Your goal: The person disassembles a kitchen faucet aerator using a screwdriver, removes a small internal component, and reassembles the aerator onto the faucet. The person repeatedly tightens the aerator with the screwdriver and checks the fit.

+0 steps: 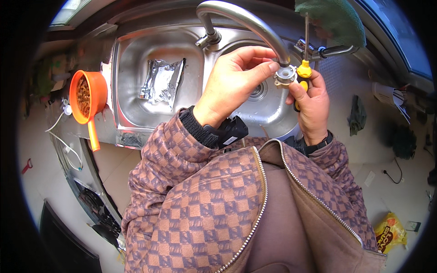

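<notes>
Over the right sink basin, my left hand (239, 77) is closed, its thumb and fingers pinching the edge of a small round whitish fitting (285, 75) with lugs on its rim. The fitting sits right under the tip of the curved steel faucet spout (255, 20); I cannot tell whether they touch. My right hand (314, 107) is wrapped round a yellow-and-black screwdriver (304, 69), its shaft pointing up and away from me. The right thumb lies close to the fitting's lower edge. Part of the screwdriver handle is hidden behind the right fingers.
In the left basin (125, 59) lies a crumpled silver packet (166, 82) beside a chrome piece (146, 86). An orange long-handled scoop (91, 109) with brown contents stands at the left. Another faucet (334, 51) and a green cloth-like thing (337, 22) are behind my right hand.
</notes>
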A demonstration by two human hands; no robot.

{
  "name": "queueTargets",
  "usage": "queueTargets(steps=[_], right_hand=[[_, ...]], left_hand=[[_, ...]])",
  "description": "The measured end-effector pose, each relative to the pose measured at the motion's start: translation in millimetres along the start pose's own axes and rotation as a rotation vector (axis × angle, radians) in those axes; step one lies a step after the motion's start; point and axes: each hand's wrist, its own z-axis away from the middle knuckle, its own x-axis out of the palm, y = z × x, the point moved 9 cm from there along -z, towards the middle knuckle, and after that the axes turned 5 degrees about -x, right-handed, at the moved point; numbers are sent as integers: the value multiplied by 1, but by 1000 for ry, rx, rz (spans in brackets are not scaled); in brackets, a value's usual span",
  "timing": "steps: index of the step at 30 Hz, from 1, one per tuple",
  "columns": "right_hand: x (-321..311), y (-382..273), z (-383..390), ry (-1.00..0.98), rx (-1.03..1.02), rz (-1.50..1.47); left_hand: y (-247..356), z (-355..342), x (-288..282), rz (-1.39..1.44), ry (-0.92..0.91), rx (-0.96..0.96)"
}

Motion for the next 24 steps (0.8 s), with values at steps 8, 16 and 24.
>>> queueTargets(steps=[8, 16, 24], right_hand=[[-78, 14, 43, 67, -31, 153], [-209, 70, 67, 260, 95, 97], [-253, 95, 74, 279, 153, 44]], left_hand=[[-26, -14, 3, 185, -31, -199], [-41, -16, 10, 416, -117, -346], [-27, -9, 14, 308, -14, -200]])
